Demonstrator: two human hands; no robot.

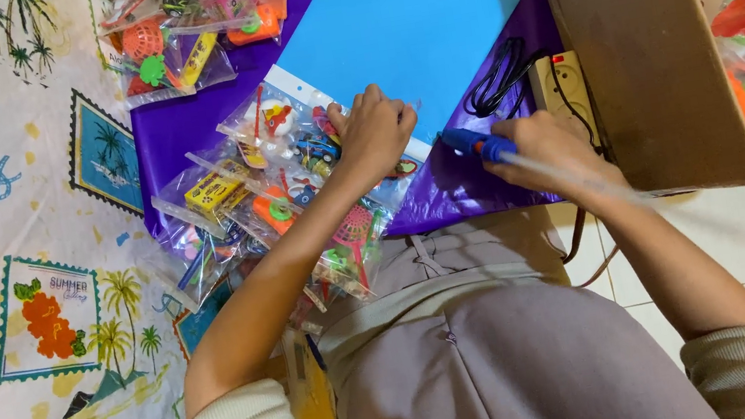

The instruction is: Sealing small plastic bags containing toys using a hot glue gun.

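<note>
Fingers of our left hand point(372, 130) curl downward, knuckles up, pressing on a clear toy packet point(308, 145) at the lower left edge of the blue card sheet point(393, 22); we cannot tell whether they pinch the packet or only hold it down. Our right hand point(547, 150) is clenched around a blue glue gun point(479, 145), its nozzle pointing left toward the left hand and lying over the purple sheet point(450, 192) just below the blue card.

Around the left hand we see more clear toy packets point(243, 210) fanned out, overlapping one another across the purple sheet's left end and our lap. Another heap of toy packets point(185, 30) lies at the top, touching the purple sheet. Beside the right hand sit a beige power strip point(562, 85) and a coiled black cable point(496, 75), next to a brown cardboard box point(646, 46) filled with bagged toys. A printed floor mat point(27, 294) spreads to the left.
</note>
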